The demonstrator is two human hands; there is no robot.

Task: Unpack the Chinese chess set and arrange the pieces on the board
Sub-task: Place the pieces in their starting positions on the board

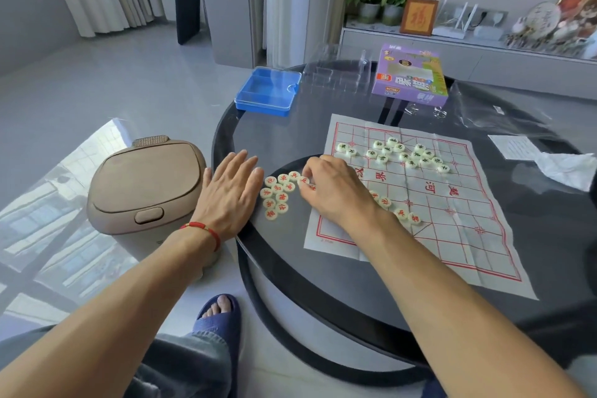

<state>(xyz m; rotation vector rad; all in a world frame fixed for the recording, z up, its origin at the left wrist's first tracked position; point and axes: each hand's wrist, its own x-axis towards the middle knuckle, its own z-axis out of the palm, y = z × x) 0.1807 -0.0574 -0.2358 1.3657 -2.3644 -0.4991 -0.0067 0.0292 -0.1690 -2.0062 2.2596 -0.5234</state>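
Observation:
A creased paper chess board (452, 236) with red lines lies on the round dark table (290, 268). Several pale pieces with dark characters (400, 155) are scattered over its far half. A cluster of red-character pieces (277, 195) sits on the table just left of the board, and a few more (407, 215) lie on the board's near half. My left hand (226, 194) rests flat with straight fingers at the table's left edge, beside the cluster. My right hand (336, 187) has its fingers curled down on a red piece (303, 181) at the cluster's right side.
A blue plastic case (268, 90) with a clear lid sits at the table's far left. A purple game box (410, 74), a clear tray (339, 74), plastic bags (494, 110) and paper slips (517, 147) lie farther back and right. A beige bin (142, 184) stands on the floor left.

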